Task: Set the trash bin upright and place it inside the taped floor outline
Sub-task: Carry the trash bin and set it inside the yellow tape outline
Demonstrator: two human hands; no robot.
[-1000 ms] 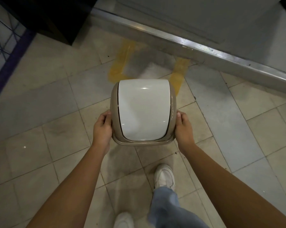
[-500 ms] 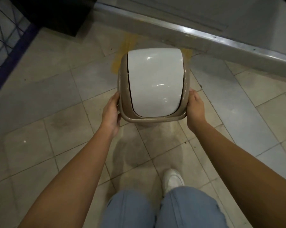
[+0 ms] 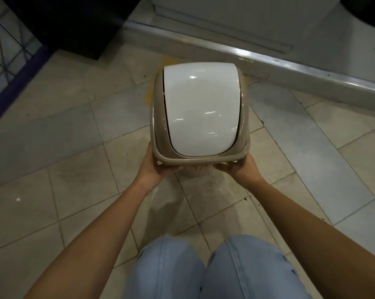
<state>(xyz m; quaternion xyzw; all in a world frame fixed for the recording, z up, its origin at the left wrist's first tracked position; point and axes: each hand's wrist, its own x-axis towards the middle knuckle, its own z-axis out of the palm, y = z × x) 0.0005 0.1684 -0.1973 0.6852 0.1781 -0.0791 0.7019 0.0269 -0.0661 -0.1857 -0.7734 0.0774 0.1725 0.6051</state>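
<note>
Left hand and right hand each curl under the near lower corners of one beige trash bin, fingers hooked beneath its rim, the bin upright with its white swing lid facing up. Traces of yellow floor tape peek out at the bin's far-left side; whether the bin sits inside the outline cannot be told. Around: beige tiled floor, one metal threshold beyond, one dark cabinet, one wire rack left, two denim knees below.
</note>
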